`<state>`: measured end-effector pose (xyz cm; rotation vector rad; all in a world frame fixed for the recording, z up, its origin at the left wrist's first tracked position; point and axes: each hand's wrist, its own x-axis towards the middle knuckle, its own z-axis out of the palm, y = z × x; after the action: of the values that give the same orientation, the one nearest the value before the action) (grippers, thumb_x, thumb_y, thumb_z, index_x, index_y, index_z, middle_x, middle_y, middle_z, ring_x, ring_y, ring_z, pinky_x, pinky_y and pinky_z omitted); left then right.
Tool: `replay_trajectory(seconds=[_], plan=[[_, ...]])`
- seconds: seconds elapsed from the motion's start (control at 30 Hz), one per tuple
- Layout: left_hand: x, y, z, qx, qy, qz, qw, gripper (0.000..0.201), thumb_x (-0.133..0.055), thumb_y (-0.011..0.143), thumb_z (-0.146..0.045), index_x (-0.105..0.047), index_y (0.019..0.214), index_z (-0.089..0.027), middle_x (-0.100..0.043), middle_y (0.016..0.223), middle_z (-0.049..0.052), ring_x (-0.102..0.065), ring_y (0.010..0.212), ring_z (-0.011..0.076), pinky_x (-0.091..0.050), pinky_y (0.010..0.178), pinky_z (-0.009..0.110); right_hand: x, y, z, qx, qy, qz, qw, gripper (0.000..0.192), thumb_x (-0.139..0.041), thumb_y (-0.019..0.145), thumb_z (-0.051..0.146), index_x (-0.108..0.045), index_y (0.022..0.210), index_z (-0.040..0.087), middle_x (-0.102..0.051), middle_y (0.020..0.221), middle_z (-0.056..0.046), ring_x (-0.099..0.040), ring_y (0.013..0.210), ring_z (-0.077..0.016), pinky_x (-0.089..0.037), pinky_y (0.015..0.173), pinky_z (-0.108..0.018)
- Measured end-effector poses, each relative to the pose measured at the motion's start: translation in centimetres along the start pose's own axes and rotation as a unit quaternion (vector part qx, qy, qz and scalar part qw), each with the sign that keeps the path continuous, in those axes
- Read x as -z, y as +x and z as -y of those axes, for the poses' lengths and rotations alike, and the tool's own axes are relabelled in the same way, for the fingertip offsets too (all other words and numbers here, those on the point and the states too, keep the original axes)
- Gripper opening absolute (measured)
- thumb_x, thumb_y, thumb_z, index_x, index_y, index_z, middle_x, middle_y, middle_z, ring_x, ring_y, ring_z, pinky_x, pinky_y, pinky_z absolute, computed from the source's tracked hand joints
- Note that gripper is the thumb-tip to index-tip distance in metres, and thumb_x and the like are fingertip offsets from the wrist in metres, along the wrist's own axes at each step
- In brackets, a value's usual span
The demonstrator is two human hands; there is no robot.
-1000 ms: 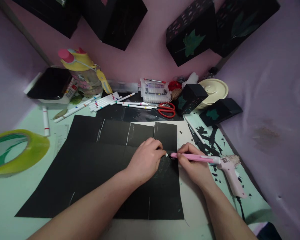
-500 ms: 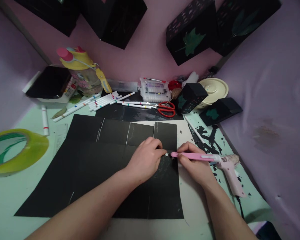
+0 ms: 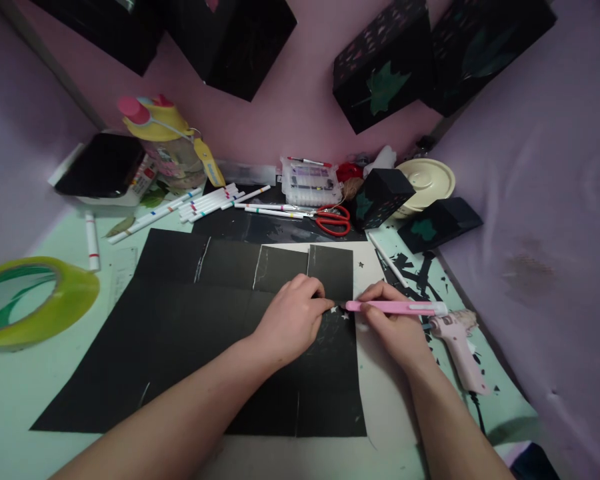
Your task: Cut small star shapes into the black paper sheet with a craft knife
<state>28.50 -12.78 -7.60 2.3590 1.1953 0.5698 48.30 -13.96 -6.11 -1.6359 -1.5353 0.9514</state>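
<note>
The large black paper sheet (image 3: 200, 333), scored into panels, lies flat across the middle of the pale green table (image 3: 10, 393), its right part resting on a white backing sheet (image 3: 380, 393). The left hand (image 3: 293, 320) presses down on the paper near its right edge, fingers curled and fingertips pinching at a tiny star cut-out (image 3: 336, 310); its grip looks narrow, closed on the paper rather than lifting anything. The right hand (image 3: 397, 327) has its grip closed around a slim pink craft knife (image 3: 395, 307), held nearly level, tip just beside the left fingertips.

The likely trouble is that closeness: if the blade skips on the card, it could nick the left fingers or tear the small star. Too little downward pressure from the left hand could let the sheet slide and spoil the cut line. The pink glue gun (image 3: 457, 347) lies just beyond the right wrist among black paper scraps (image 3: 420, 273), and its cord could snag the forearm.

Compared with a second ago, the knife has risen slightly and sits flatter, its rear end further towards the table's right edge; the left hand has hardly moved. Red scissors (image 3: 334, 220) and white markers (image 3: 205, 203) lie at the back edge, a green tape roll (image 3: 35, 300) at the left.
</note>
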Motion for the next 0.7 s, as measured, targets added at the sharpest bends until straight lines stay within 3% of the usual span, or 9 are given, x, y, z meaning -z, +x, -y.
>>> replay_trajectory(seconds=[0.33, 0.5, 0.7], plan=[[0.35, 0.11, -0.23, -0.013, 0.028, 0.038, 0.999, 0.035, -0.049, 0.086, -0.009, -0.068, 0.109, -0.027, -0.055, 0.102, 0.005, -0.045, 0.099, 0.0218, -0.041, 0.082, 0.037, -0.13, 0.14, 0.18, 0.002, -0.001, -0.015, 1.000, 0.007, -0.057, 0.074, 0.022, -0.058, 0.067, 0.021, -0.059, 0.065, 0.003, -0.053, 0.063, -0.0151, -0.039, 0.059, -0.026], [0.45, 0.11, -0.32, -0.006, 0.017, 0.022, 1.000, 0.032, -0.045, 0.084, -0.005, -0.066, 0.100, -0.022, -0.055, 0.101, 0.005, -0.045, 0.098, 0.0211, -0.042, 0.084, 0.037, -0.08, 0.08, 0.32, -0.003, -0.002, -0.023, 1.000, 0.007, -0.058, 0.076, 0.022, -0.059, 0.069, 0.021, -0.059, 0.066, 0.002, -0.054, 0.064, -0.0155, -0.040, 0.061, -0.026], [0.34, 0.12, -0.16, -0.004, 0.000, 0.012, 1.000, 0.035, -0.046, 0.083, -0.004, -0.065, 0.106, -0.023, -0.056, 0.100, 0.005, -0.046, 0.098, 0.0213, -0.043, 0.086, 0.038, -0.06, -0.07, 0.24, 0.000, 0.016, -0.004, 1.000, 0.010, -0.059, 0.078, 0.024, -0.058, 0.069, 0.021, -0.059, 0.065, 0.002, -0.053, 0.061, -0.0150, -0.039, 0.057, -0.027]])
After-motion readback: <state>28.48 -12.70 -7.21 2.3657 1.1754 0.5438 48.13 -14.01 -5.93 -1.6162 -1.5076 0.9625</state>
